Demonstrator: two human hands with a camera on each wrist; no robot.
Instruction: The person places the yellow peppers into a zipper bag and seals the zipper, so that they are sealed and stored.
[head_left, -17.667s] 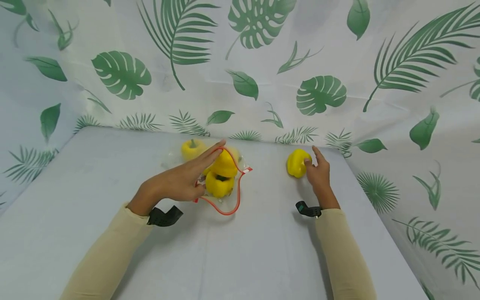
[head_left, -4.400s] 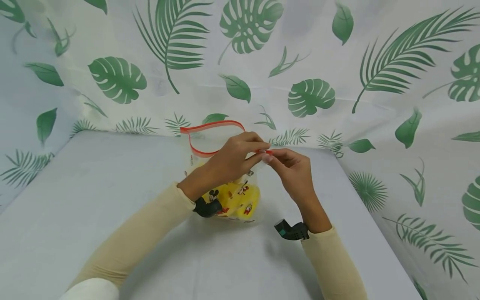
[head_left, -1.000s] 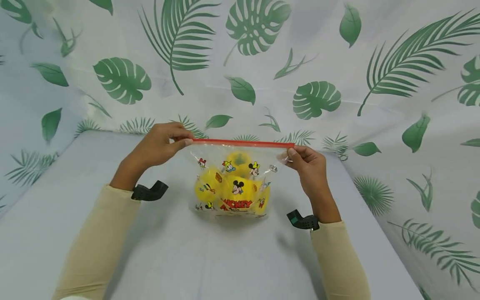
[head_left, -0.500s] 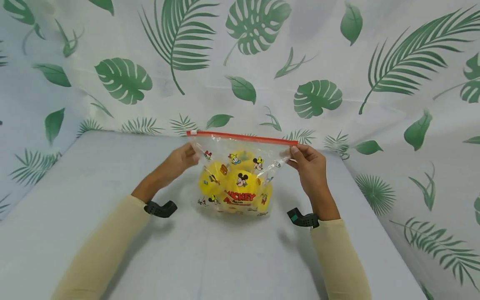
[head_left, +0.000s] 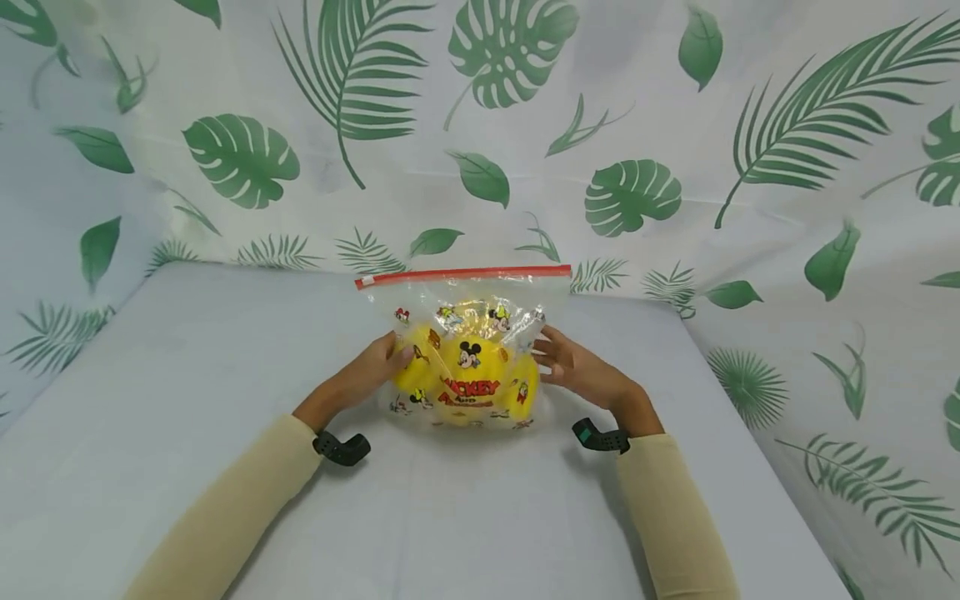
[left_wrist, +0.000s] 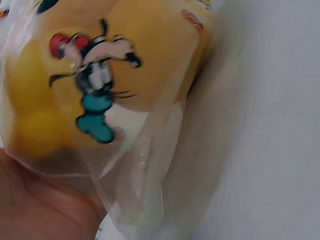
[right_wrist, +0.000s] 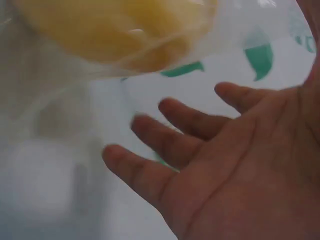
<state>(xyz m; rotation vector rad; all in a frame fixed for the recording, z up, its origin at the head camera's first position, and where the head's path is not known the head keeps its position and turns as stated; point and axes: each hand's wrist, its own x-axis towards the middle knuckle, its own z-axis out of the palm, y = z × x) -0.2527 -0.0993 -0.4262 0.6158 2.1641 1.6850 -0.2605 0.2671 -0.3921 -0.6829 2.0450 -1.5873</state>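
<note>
A clear zip bag (head_left: 468, 387) printed with cartoon figures stands upright on the table, its red zip strip (head_left: 465, 273) running straight across the top. Several yellow bell peppers (head_left: 480, 367) fill it. At the bag's left side is my left hand (head_left: 367, 367), its thumb against the plastic and its fingers partly hidden behind. In the left wrist view the palm (left_wrist: 45, 205) lies beside the bag's lower part. My right hand (head_left: 588, 371) is at the other side with fingers spread; the right wrist view shows these fingers (right_wrist: 165, 135) extended and apart from the bag.
A white cloth covers the table (head_left: 420, 517). Behind it and at the sides hangs a white curtain (head_left: 525, 183) with green leaf prints. Black wrist cameras (head_left: 342, 448) sit on both wrists.
Loose peppers and an open bag came earlier; the zip strip now runs straight. Both hands have left the strip and moved down to the bag's sides. The bag has shifted slightly left.
</note>
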